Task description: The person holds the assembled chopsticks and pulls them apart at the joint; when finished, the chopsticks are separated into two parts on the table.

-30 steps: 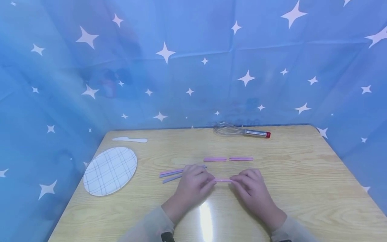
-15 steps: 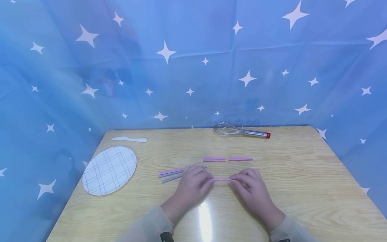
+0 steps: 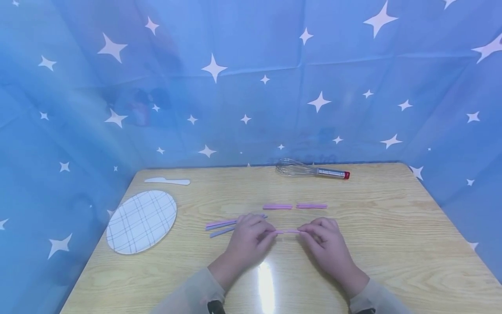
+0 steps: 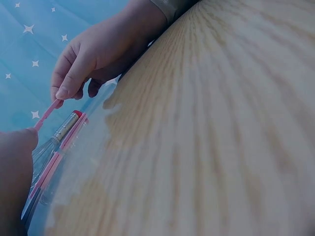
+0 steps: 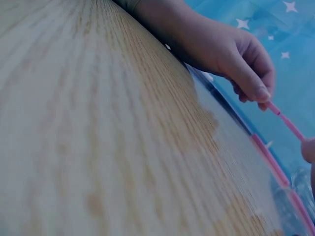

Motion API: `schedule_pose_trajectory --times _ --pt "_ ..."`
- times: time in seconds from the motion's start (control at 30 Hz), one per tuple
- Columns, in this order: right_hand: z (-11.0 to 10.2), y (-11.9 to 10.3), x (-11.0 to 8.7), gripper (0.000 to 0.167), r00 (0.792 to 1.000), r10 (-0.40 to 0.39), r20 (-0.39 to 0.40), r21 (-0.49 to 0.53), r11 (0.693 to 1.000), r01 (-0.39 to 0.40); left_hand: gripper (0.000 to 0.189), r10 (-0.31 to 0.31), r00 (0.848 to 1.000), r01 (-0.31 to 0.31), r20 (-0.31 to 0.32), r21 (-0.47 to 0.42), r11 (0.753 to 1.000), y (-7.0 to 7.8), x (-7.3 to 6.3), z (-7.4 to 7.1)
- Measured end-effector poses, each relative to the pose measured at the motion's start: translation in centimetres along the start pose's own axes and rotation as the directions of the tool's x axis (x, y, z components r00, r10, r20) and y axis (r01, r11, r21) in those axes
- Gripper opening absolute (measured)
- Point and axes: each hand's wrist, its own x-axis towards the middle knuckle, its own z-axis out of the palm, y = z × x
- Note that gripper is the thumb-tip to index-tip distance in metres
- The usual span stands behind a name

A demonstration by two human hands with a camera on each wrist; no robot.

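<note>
A thin pink stick (image 3: 291, 231) spans the space between both hands, low over the table. My left hand (image 3: 251, 239) pinches its left end between thumb and fingertips. The right end is pinched the same way by my right hand (image 3: 327, 243). In the right wrist view the stick (image 5: 294, 129) shows a break near the left fingertips, with a thicker short part and a slimmer long part in line. Behind the hands lie two pairs of short pink sticks, a left pair (image 3: 277, 206) and a right pair (image 3: 311, 206).
Longer pink and grey-blue sticks (image 3: 220, 225) lie partly hidden behind the left hand. A checked oval plate (image 3: 142, 222) and a white knife (image 3: 167, 181) are at the left. A wire whisk (image 3: 311, 169) lies at the back of the wooden table (image 3: 392, 209), before a starry blue curtain (image 3: 251, 87).
The pink stick looked unbroken between the hands earlier; now a small gap shows in it near the left fingertips. Both hands have barely moved.
</note>
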Motion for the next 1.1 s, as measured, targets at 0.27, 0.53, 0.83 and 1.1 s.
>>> schedule_pose_trajectory --times 0.27,0.53,0.83,1.1 --pt "-0.4 0.5 0.7 0.017 0.998 -0.054 0.037 -0.050 0.997 0.055 0.006 -0.037 0.998 0.036 0.045 0.011 0.999 0.1 0.1 0.2" --pt "-1.4 3.4 1.8 0.012 1.000 -0.011 0.020 -0.135 0.991 0.014 0.006 -0.063 0.993 0.060 0.100 0.039 0.997 0.1 0.3 0.4" --pt "-2.2 4.9 3.0 0.008 0.997 0.043 0.059 -0.213 0.977 -0.030 0.007 -0.109 0.983 0.084 0.145 0.167 0.982 -0.2 1.6 0.9" --pt "-2.4 5.0 3.3 0.005 0.985 0.094 0.147 -0.233 0.971 -0.058 0.005 -0.142 0.978 0.112 0.155 0.191 0.975 -0.5 3.1 2.2"
